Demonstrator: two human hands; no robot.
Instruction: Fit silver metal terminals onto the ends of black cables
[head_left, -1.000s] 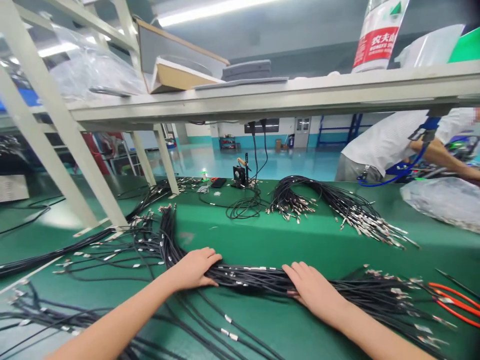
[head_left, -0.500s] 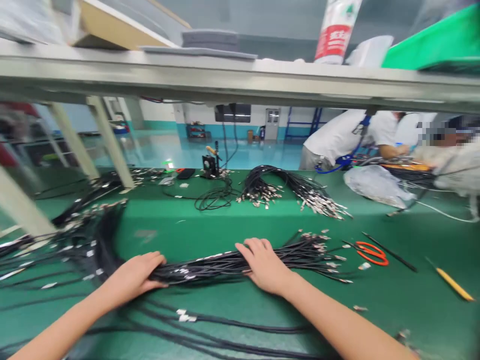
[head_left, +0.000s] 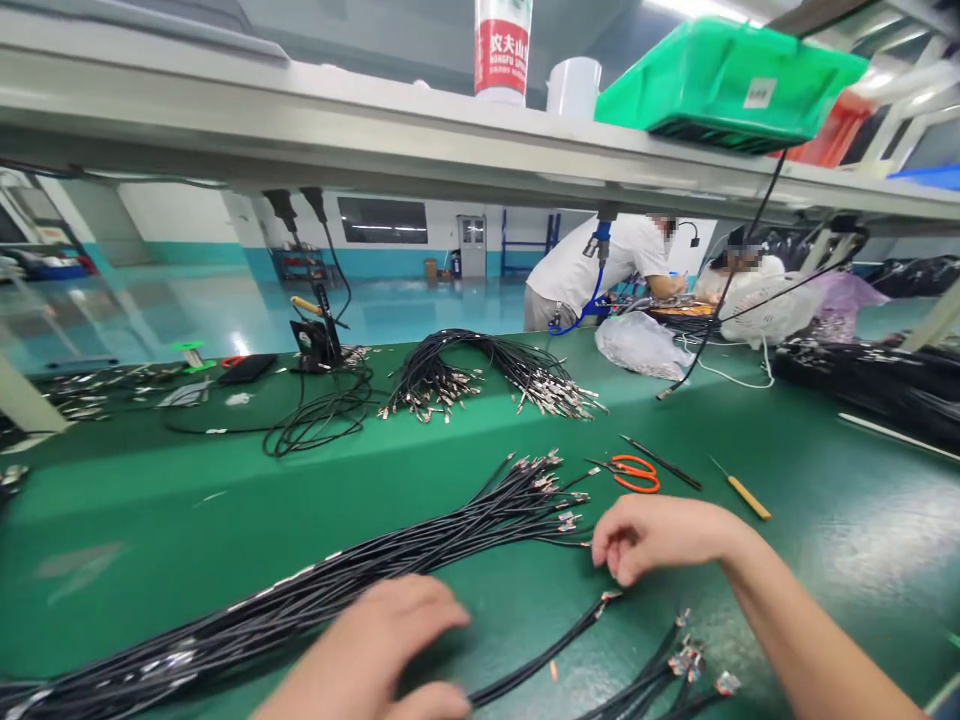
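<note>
A long bundle of black cables (head_left: 330, 580) with small metal-and-white ends lies across the green table. My left hand (head_left: 397, 640), blurred, is just below the bundle with thumb and fingers apart and nothing seen between them. My right hand (head_left: 660, 535) is past the bundle's right end. Its fingers are curled towards the thumb, right above the tip of a short set of cables (head_left: 555, 655). Whether the fingertips grip that tip is hidden. More cable ends (head_left: 686, 660) lie below it, near the bottom edge.
Orange-handled scissors (head_left: 636, 474), a black rod-like tool (head_left: 664, 463) and a yellow-handled pick (head_left: 748, 497) lie beyond my right hand. Another cable bundle (head_left: 487, 350) curves at the back. A shelf (head_left: 337, 130) with a green bin (head_left: 720, 85) crosses overhead. Two people work opposite.
Both hands have come off the cable bundle. My right hand moved right to the loose cable ends, and my left hand moved nearer to me. The view has turned right.
</note>
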